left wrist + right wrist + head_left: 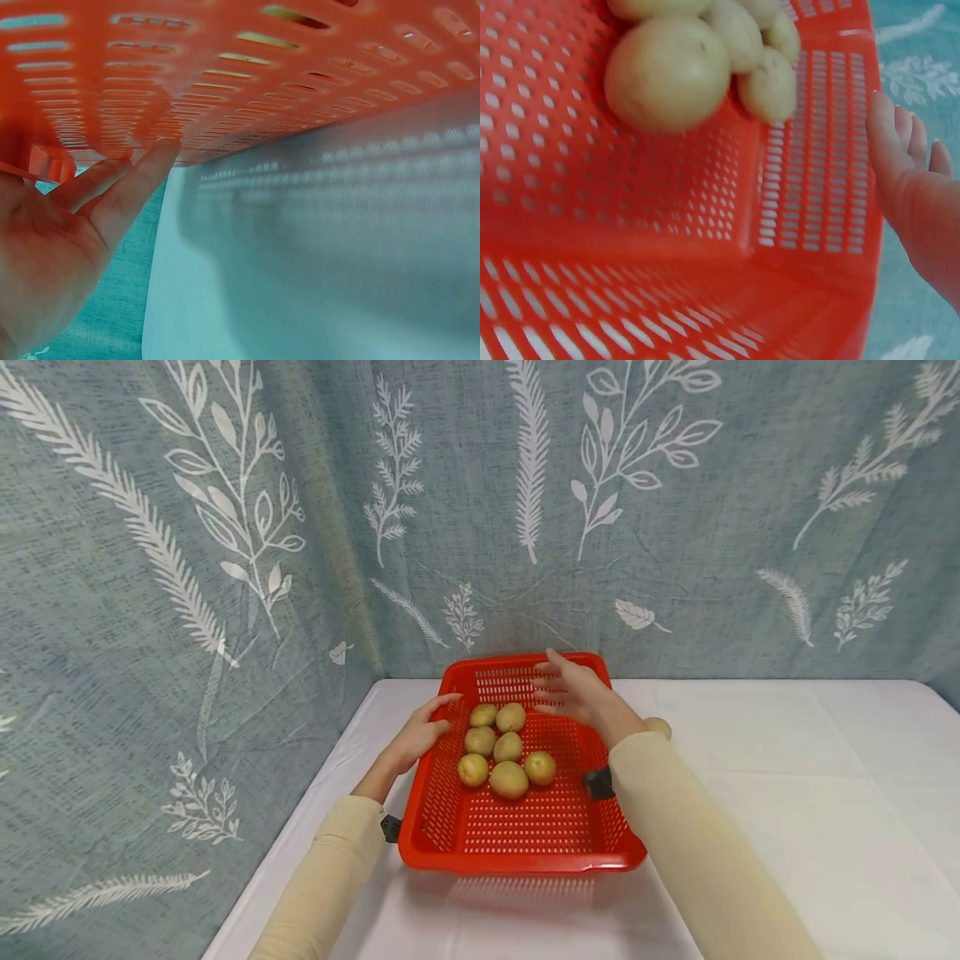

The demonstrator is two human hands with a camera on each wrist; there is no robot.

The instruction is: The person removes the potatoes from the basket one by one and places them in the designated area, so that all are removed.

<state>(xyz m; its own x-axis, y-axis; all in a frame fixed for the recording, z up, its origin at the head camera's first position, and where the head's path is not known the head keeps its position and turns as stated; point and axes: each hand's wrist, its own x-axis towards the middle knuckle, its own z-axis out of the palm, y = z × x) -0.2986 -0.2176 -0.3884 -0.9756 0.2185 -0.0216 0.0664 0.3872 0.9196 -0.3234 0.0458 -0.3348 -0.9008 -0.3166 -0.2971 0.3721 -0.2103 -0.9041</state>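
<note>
Red plastic, pierced all over with slots, makes up the basket [525, 862] in front of me, and it stands between the person's two hands, its longer side apparently running away from the body toward the far curtain [465, 527]. From where I'm watching, everything hangs on how those two hands sit either side of it. The left hand [408, 739] is at the left wall, level with the farther half, thumb apart from fingers that look loosely extended rather than wrapped round the rim; the left wrist view puts fingertips right by the slotted wall, though I can't tell whether they actually press on it. The right hand [577, 689] is set farther away, by the far right corner, its fingers loose and spread with nothing in them; I couldn't swear to any contact with the rim. Seven potatoes [507, 747] lie on the basket floor, bunched toward the left and middle, so they are leftward of the right hand and closer to the person than it is, while the left hand has them just to its right. One more, a lone potato [660, 725], peeks out beyond the right side of the basket, partly hidden behind the cream right sleeve [697, 827]; the right arm is clearly the nearer to it.
</note>
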